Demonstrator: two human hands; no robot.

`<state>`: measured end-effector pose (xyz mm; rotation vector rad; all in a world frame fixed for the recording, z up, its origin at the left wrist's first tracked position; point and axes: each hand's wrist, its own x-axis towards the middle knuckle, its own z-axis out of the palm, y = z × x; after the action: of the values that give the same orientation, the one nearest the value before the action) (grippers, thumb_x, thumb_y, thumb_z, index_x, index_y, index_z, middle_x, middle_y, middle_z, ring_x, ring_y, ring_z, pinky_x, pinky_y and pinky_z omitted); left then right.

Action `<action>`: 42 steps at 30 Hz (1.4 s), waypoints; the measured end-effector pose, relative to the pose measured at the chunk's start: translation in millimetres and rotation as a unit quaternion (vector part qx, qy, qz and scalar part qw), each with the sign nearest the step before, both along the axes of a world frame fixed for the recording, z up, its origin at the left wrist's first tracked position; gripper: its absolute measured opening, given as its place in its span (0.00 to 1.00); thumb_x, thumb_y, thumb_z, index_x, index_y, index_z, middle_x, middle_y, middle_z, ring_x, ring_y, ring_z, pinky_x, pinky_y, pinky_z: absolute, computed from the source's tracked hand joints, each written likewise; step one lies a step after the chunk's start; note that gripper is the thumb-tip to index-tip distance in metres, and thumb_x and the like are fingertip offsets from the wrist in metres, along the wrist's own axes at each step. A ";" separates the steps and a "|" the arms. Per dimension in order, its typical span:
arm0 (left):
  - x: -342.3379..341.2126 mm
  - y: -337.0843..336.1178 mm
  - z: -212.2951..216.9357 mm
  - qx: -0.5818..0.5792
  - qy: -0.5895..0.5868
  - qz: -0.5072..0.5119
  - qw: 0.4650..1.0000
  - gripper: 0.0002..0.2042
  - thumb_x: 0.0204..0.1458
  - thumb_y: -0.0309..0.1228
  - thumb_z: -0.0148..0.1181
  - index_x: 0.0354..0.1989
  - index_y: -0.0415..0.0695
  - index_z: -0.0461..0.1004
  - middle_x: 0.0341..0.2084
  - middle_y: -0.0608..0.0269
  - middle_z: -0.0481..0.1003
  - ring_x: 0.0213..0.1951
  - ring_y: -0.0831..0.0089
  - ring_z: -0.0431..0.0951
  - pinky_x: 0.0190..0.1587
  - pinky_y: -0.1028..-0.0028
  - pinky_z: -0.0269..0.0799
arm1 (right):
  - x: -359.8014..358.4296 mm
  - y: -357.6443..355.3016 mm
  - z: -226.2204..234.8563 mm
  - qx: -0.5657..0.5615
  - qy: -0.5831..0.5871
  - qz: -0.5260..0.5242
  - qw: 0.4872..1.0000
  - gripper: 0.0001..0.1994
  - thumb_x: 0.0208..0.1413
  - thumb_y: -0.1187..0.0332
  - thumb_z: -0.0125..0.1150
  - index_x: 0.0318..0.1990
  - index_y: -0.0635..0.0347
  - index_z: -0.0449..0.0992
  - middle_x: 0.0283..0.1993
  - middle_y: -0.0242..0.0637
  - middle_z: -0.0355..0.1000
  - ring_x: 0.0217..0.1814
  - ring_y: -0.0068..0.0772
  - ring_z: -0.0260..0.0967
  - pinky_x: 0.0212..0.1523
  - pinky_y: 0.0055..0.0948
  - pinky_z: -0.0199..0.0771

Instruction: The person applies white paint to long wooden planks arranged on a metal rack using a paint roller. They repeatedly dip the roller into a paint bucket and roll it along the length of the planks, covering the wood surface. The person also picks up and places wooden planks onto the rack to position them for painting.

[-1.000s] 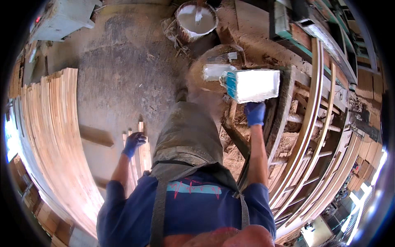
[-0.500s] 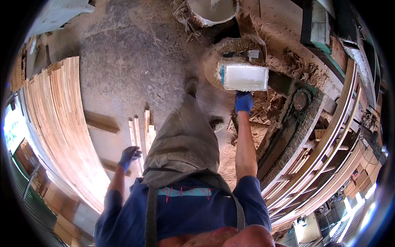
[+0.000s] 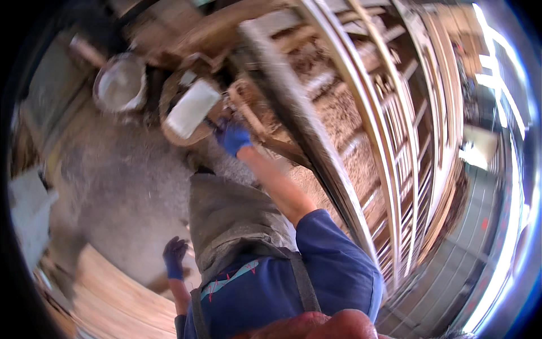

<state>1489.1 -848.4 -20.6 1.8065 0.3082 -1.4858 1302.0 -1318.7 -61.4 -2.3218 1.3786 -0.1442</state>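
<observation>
Two gloved hands show from my seat. My right hand (image 3: pixel 232 137) stretches forward, fingers closed on the handle of a white float (image 3: pixel 192 107), held flat over a round basket (image 3: pixel 176 116), probably to keep it level. My left hand (image 3: pixel 174 257) hangs loose and empty by my hip, near stacked boards (image 3: pixel 113 299). A white bucket (image 3: pixel 119 83) stands just beyond.

The right hand (image 3: pixel 232 137), gloved in blue, is gripping a white rectangular container (image 3: pixel 192 108) above a round woven basket (image 3: pixel 179 134). The left hand (image 3: pixel 174 255), also gloved, is hanging low beside stacked wooden boards (image 3: pixel 121 302). A white bucket (image 3: pixel 119 83) is sitting on the dusty floor (image 3: pixel 121 186) nearby.
</observation>
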 end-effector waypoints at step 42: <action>-634.9 -505.0 110.1 -0.452 -0.175 -0.157 0.860 0.41 0.52 0.67 0.46 0.63 0.44 0.65 0.60 0.52 0.68 0.61 0.53 0.67 0.66 0.54 0.59 | -982.0 337.6 156.3 -0.169 -0.783 -0.579 0.153 0.27 0.59 0.39 0.52 0.50 0.53 0.70 0.46 0.38 0.74 0.49 0.40 0.73 0.50 0.49 0.77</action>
<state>854.2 -1353.4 89.5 1.3036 -0.7887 -1.1504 320.1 -981.1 94.9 0.4459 1.0413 -2.3776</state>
